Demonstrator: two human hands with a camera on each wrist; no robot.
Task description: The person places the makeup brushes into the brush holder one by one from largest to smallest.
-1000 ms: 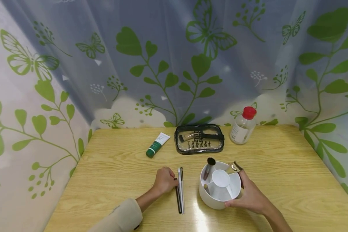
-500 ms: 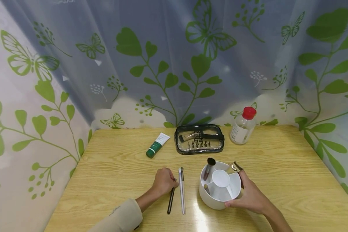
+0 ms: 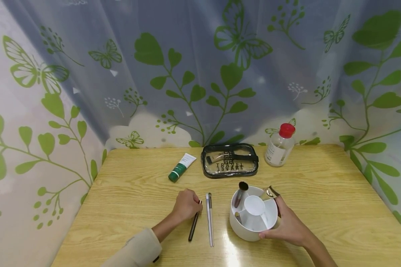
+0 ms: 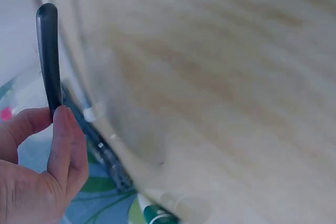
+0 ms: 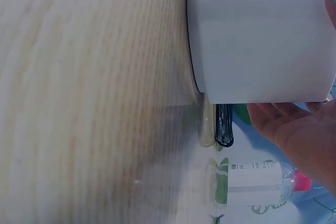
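Note:
In the head view my left hand (image 3: 186,204) pinches a black makeup brush (image 3: 194,226) near its upper end. Its slim handle (image 4: 48,56) stands out from between thumb and fingers in the left wrist view; the brush end is hidden. Two pale-handled makeup brushes (image 3: 209,222) lie side by side on the table, right of that hand. My right hand (image 3: 289,226) grips the side of a white round divided organizer (image 3: 245,231), thumb at the front and fingers behind. Inside stand a dark-bristled brush (image 3: 242,189), a small brush (image 3: 238,217) and a gold-coloured item (image 3: 271,191) at the rim.
Behind, on the wooden table (image 3: 137,193), lie a green and white tube (image 3: 182,167) and a clear black-edged travel pouch (image 3: 230,161) holding a brush. A clear bottle with a red cap (image 3: 280,146) stands at back right. A patterned curtain (image 3: 194,74) hangs along the table's back edge.
The black brush has moved left, away from the two pale brushes, and now tilts in my left hand, which has shifted slightly back and left. My right hand and the organizer have not moved.

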